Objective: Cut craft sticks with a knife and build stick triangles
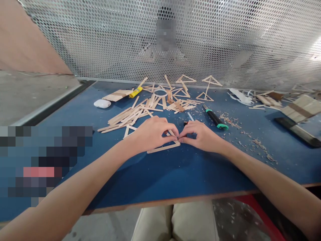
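My left hand is closed in a pinch at the corner of a small frame of wooden craft sticks, which lies on the blue table. My right hand meets it there, thumb and fingertips pressed together at the same corner. Whatever lies between the right fingertips is too small to make out. Part of the frame is covered by the left hand. Beside the left wrist lies another stick shape, partly hidden by the hand. Just behind the right hand, a pale narrow strip and a dark piece show.
A pile of loose craft sticks spreads behind my hands, with glued triangles, a tape roll and a yellow glue tube. A black-and-green utility knife lies right, near wood scraps. A perforated metal panel rises behind.
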### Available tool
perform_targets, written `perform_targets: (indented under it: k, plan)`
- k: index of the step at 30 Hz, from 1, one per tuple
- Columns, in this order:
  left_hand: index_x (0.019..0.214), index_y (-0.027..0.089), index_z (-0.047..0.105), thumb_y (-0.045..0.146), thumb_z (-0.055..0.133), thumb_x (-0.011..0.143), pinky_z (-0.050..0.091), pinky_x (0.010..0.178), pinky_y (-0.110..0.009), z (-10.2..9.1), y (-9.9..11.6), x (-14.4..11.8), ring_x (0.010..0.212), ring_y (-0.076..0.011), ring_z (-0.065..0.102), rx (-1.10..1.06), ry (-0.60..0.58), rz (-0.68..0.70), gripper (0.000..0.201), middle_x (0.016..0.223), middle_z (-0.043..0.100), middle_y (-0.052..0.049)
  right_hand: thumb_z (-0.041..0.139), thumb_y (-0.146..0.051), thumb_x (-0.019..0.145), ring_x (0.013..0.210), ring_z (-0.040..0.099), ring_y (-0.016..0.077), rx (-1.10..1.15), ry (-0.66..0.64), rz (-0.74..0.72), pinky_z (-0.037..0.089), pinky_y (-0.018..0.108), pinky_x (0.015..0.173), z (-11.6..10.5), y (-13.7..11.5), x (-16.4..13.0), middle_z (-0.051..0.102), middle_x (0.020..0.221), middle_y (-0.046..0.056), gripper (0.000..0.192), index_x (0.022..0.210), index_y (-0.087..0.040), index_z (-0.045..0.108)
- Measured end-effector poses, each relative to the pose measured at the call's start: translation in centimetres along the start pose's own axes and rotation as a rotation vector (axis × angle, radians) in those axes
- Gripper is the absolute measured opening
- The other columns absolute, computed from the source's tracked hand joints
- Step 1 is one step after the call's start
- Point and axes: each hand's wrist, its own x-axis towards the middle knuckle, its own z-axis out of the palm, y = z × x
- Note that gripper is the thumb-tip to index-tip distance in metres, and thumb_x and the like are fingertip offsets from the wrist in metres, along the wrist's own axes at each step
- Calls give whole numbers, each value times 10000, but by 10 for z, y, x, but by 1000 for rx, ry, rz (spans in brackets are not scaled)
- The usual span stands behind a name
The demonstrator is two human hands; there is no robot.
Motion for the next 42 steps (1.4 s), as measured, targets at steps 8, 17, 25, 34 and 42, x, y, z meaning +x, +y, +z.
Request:
perform_targets:
  k: [8, 17, 25, 34, 42]
  plan:
    - [916, 299, 788, 331, 739, 892, 403, 770, -295, -1, 1, -1, 751, -162, 606, 9, -19, -15, 64, 758, 687, 16, 696, -322, 934, 807, 594, 162, 3, -17, 1, 383, 334, 808, 2, 1, 2, 715, 796, -14, 95, 917, -262, 768]
    - [927, 293, 813, 289, 740, 891, 422, 686, -251, -2, -4, -1, 679, -120, 602, -79, -55, -12, 81, 748, 681, 17, 689, -315, 941, 802, 601, 157, 22, -41, -1, 386, 330, 819, 2, -2, 4, 730, 813, -14, 104, 917, -255, 771]
    - [948, 333, 828, 264, 747, 884, 425, 671, -245, -1, -7, -1, 668, -110, 608, -57, -80, -33, 124, 754, 661, 7, 702, -307, 926, 839, 604, 162, 41, -29, 16, 388, 328, 827, 3, -1, 5, 740, 848, -24, 69, 921, -260, 752]
    - [933, 326, 830, 222, 743, 875, 438, 675, -245, 2, -10, 0, 715, -121, 623, -43, -82, 4, 148, 743, 685, 13, 689, -308, 932, 873, 614, 169, 61, -39, 15, 405, 343, 883, 5, 2, 5, 756, 891, -19, 75, 933, -260, 748]
    - [934, 300, 826, 197, 698, 892, 470, 708, -252, 1, -10, 1, 792, -150, 649, -59, -89, 52, 170, 782, 741, 6, 701, -302, 921, 849, 623, 178, 80, -29, 36, 414, 350, 873, 7, 1, 5, 763, 879, -14, 73, 893, -252, 747]
